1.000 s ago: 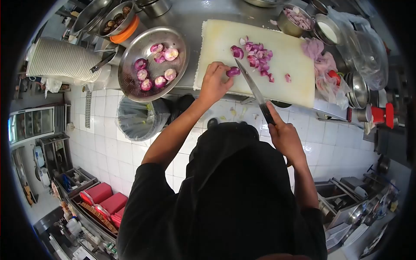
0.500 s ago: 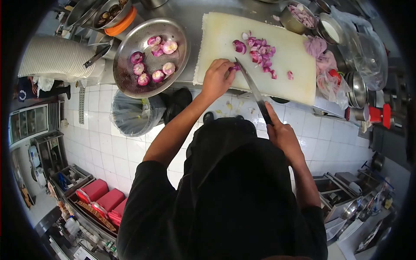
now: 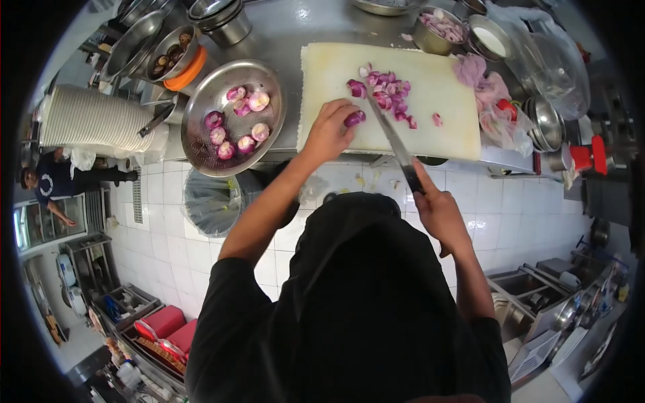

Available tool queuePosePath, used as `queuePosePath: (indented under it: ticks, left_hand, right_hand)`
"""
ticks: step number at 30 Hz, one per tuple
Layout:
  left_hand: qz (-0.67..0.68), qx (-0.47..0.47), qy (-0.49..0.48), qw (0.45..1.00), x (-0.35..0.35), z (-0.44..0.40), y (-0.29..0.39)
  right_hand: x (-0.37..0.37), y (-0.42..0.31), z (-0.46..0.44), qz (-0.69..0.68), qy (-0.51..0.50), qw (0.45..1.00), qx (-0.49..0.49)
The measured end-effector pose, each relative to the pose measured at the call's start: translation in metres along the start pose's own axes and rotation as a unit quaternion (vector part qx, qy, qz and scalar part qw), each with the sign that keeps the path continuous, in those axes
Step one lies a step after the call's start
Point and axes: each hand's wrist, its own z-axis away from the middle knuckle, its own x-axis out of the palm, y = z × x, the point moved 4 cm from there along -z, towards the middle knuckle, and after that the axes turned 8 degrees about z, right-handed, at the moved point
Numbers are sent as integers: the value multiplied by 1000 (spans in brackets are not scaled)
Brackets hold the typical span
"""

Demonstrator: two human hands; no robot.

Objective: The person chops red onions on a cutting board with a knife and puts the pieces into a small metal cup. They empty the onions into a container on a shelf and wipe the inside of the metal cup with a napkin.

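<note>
Largest of all, the steel counter (image 3: 306, 23) ran across the far side of the scene, with the pale cutting board (image 3: 423, 138) lying on it in front of us. Left of the board sat the round perforated steel bowl (image 3: 201, 101), with whole peeled onions (image 3: 259, 101) spread over its bottom. Below the counter's near edge, on the left, stood a lined bin (image 3: 211, 201). Far off at the left was another person (image 3: 57, 180) in dark clothes.

Near the board's far right corner we had a steel pot (image 3: 432, 46) of cut onion, and a pink plastic bag (image 3: 494, 101) beside the board's right edge.

We held the long knife (image 3: 391, 133) in our right hand (image 3: 440, 213), its fingers wrapped closed around the dark handle. The blade slanted to the far left over the board, its tip close to the chopped onion (image 3: 391, 91); we could not tell whether it touched the board.

Our left hand (image 3: 328, 131) was at the board's near left part, fingers bent and nearly closed, the fingertips against a purple onion piece (image 3: 355, 119), which lay left of the blade. Smallest, a lone onion scrap (image 3: 437, 119) lay to the right of the pile.
</note>
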Motion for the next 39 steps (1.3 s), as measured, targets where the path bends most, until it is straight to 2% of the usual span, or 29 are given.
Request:
queuePosePath:
  ticks: [2, 5, 8, 11, 13, 17, 23, 26, 32, 35, 39]
  left_hand:
    - [-46, 72, -145, 986, -1, -20, 2]
    - [-45, 38, -302, 951, 9, -30, -26]
    - [-36, -13, -247, 968, 5, -27, -26]
    - [-68, -99, -105, 987, 11, -13, -26]
    - [-69, -120, -10, 990, 19, -3, -15]
    - [-86, -88, 125, 985, 12, 4, -1]
    - [15, -95, 115, 989, 3, 8, -13]
    - [-21, -28, 113, 993, 9, 8, -18]
    - [-10, -45, 112, 993, 11, 8, -18]
    - [2, -18, 131, 991, 13, 9, -21]
    - [17, -68, 124, 990, 13, 9, -21]
  right_hand:
    - [-6, 10, 7, -27, 4, 999, 34]
    - [-7, 19, 9, -45, 6, 998, 51]
    - [-7, 21, 13, -55, 0, 997, 58]
    - [-6, 23, 15, -50, 9, 998, 42]
    - [-6, 18, 10, -50, -1, 998, 35]
    - [-5, 9, 3, -23, -19, 999, 12]
    - [1, 1, -3, 4, -43, 999, -22]
    - [5, 3, -5, 10, -45, 998, -31]
    - [12, 5, -8, 38, -35, 998, -41]
    - [14, 2, -9, 57, -41, 997, -43]
    - [7, -5, -10, 120, -57, 990, -41]
